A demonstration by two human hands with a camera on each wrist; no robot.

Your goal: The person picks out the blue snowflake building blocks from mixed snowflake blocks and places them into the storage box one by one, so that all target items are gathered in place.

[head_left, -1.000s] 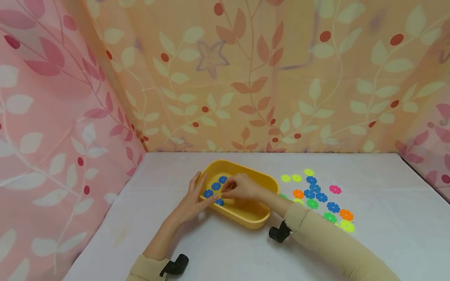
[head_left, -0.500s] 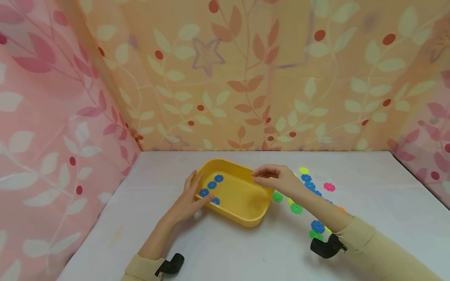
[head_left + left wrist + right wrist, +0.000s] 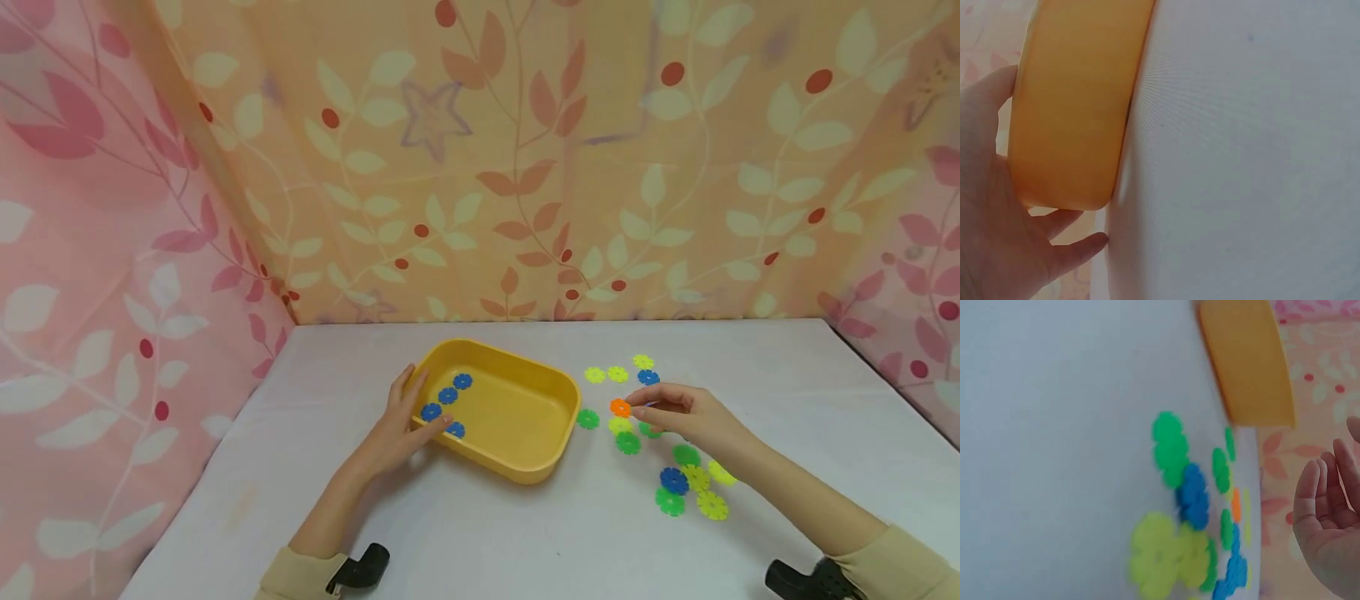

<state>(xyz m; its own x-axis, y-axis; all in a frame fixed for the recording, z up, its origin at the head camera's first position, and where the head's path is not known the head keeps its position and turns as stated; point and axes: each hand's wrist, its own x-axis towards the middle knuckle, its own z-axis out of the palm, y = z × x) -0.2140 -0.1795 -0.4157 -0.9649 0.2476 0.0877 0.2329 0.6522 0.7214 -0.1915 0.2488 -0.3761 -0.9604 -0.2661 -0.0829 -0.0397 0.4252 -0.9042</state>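
A yellow plastic tray (image 3: pixel 517 417) stands on the table, several blue notched snowflake discs (image 3: pixel 447 395) at its left end. My left hand (image 3: pixel 396 429) holds that end, thumb over the near rim and fingers along the outer side; in the left wrist view the hand (image 3: pixel 997 212) reaches round the tray's wall (image 3: pixel 1079 106). To the right of the tray, my right hand (image 3: pixel 693 414) hovers over scattered discs, fingers slightly bent, nothing visible between them. An orange disc (image 3: pixel 620 407) lies just beyond its fingertips. The hand hides some discs beneath it.
Green, yellow and blue discs lie loose right of the tray, among them a green disc (image 3: pixel 588 419) close to it and a blue disc (image 3: pixel 673 480) nearer the front. Patterned curtains (image 3: pixel 517 167) hang behind and beside the white table (image 3: pixel 465 533).
My right hand has left the inside of the tray and moved right, over the loose discs. My left hand keeps its place on the tray. The head view has shifted slightly.
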